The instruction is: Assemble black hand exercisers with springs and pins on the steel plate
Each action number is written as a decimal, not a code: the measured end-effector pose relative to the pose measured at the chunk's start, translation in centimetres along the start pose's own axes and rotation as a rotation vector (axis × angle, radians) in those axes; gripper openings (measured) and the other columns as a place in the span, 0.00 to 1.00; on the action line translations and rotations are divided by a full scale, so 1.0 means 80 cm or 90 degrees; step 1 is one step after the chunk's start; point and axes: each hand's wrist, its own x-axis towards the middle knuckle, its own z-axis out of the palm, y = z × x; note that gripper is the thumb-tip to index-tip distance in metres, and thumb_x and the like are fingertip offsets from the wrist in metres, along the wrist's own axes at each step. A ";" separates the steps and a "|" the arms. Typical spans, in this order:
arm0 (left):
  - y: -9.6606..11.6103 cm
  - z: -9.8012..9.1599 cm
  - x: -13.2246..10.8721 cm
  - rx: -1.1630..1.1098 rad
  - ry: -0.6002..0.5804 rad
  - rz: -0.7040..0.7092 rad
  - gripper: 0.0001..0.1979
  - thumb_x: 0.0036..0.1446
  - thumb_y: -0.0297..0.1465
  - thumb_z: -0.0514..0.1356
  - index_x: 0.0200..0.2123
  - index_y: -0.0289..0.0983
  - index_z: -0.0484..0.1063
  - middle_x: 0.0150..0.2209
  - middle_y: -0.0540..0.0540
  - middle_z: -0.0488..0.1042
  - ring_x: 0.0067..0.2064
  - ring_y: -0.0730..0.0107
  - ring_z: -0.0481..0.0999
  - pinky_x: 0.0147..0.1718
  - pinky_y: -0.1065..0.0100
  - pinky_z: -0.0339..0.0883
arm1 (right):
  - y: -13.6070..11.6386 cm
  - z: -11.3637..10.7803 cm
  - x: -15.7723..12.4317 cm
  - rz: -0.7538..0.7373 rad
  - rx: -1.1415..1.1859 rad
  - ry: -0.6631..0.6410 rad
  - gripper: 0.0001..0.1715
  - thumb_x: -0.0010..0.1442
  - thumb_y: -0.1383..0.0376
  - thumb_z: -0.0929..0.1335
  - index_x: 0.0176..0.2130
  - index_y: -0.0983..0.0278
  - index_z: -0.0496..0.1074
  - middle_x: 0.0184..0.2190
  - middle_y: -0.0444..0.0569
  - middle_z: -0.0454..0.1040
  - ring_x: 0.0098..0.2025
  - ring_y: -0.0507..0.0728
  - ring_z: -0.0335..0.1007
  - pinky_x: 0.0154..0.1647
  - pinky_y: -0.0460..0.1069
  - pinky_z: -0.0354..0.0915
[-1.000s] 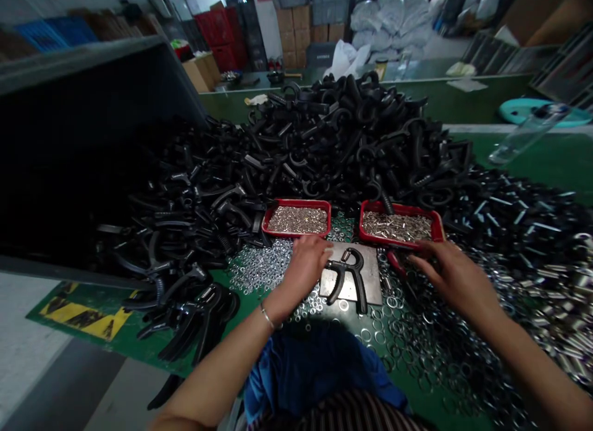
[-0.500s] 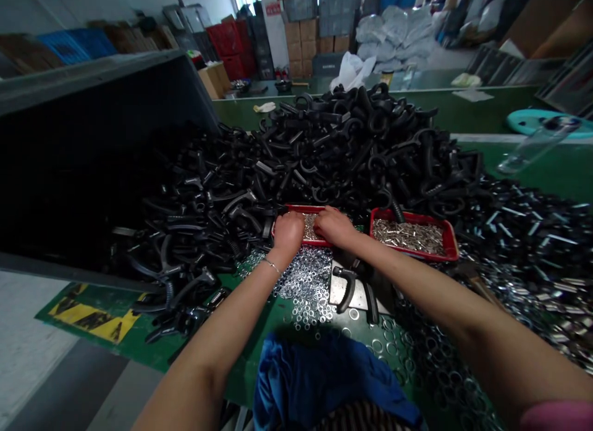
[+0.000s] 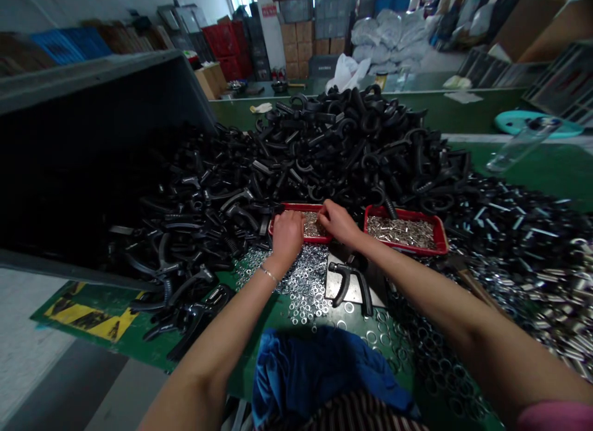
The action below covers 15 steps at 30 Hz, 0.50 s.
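My left hand [image 3: 288, 234] is at the left part of a small red tray [image 3: 303, 205], its fingers curled down over the small metal parts [image 3: 311, 225] inside. At the tray's right end is my right hand [image 3: 339, 222], with fingers bunched together. Both sets of fingertips are hidden, so anything pinched in them cannot be made out. Below my right wrist, a black curved handle part [image 3: 343, 286] lies on a metal plate [image 3: 354, 290]. Loose small washers [image 3: 306, 289] spread over the green tabletop below the tray.
A second red tray [image 3: 442, 238] of metal pins stands to the right. Black handle parts [image 3: 324, 141] are heaped behind, spilling from a tipped grey bin [image 3: 194, 79] on the left. A hammer [image 3: 472, 283], larger rings [image 3: 445, 369] and metal pieces [image 3: 565, 307] lie at right.
My right hand has shifted slightly up and right relative to the tray. My left hand stays over its left part. The whole view has moved a little.
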 end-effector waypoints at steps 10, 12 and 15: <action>0.095 0.033 -0.088 -0.189 -0.100 0.205 0.12 0.68 0.36 0.52 0.40 0.39 0.74 0.42 0.45 0.74 0.48 0.60 0.69 0.50 0.58 0.58 | 0.041 -0.051 -0.205 0.281 0.460 0.029 0.14 0.60 0.53 0.70 0.35 0.61 0.70 0.30 0.44 0.75 0.29 0.55 0.73 0.34 0.51 0.67; 0.098 0.038 -0.087 -0.163 -0.095 0.214 0.13 0.69 0.36 0.51 0.41 0.38 0.74 0.42 0.44 0.74 0.47 0.60 0.68 0.50 0.58 0.58 | 0.042 -0.048 -0.231 0.303 0.507 0.011 0.15 0.60 0.53 0.70 0.36 0.61 0.70 0.32 0.44 0.75 0.32 0.56 0.74 0.36 0.51 0.69; 0.098 0.044 -0.088 -0.130 -0.074 0.230 0.14 0.69 0.35 0.50 0.41 0.37 0.73 0.41 0.43 0.73 0.46 0.59 0.68 0.49 0.58 0.58 | 0.039 -0.045 -0.245 0.307 0.566 -0.001 0.13 0.60 0.54 0.70 0.37 0.61 0.69 0.33 0.44 0.74 0.33 0.55 0.75 0.37 0.52 0.70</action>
